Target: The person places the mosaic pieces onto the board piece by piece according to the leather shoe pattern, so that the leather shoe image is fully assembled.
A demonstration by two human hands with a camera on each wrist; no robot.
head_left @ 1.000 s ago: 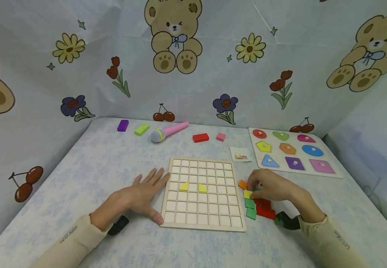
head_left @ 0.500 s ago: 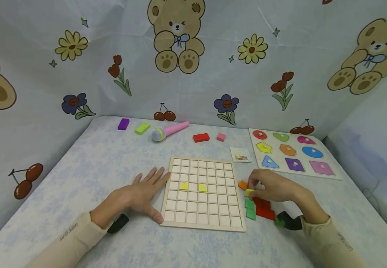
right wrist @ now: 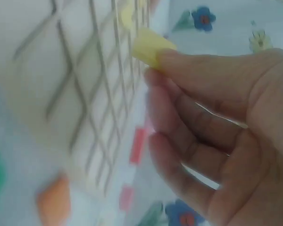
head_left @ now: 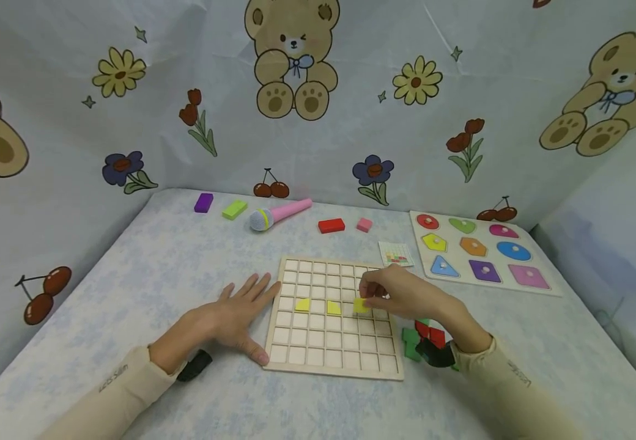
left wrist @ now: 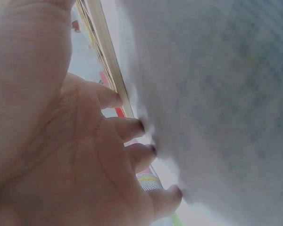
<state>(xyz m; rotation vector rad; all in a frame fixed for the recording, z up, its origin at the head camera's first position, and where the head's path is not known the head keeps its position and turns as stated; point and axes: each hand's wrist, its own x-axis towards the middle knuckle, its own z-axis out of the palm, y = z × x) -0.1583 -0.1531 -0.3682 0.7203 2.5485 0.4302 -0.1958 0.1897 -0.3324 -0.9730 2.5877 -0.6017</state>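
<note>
A wooden grid board (head_left: 334, 370) lies in the middle of the table. Two yellow pieces (head_left: 303, 305) sit in one of its rows, with bare squares between them. My left hand (head_left: 235, 321) lies flat with spread fingers, touching the board's left edge; in the left wrist view the fingertips meet the tabletop beside the frame. Between thumb and forefinger, my right hand (head_left: 408, 294) pinches a yellow square tile (right wrist: 148, 46) over the right part of that row. Whether the tile touches the board I cannot tell.
Green tiles (head_left: 411, 347) and red tiles (head_left: 436, 337) lie right of the board, partly under the right wrist. An orange tile (right wrist: 54, 202) shows near the board's edge. Behind are a pattern card (head_left: 396, 254), shape puzzle (head_left: 485, 284), toy microphone (head_left: 282, 214) and several blocks (head_left: 331, 226).
My right hand has picked up the yellow tile from the loose pieces and carried it left over the board. My left hand stays at the board's edge.
</note>
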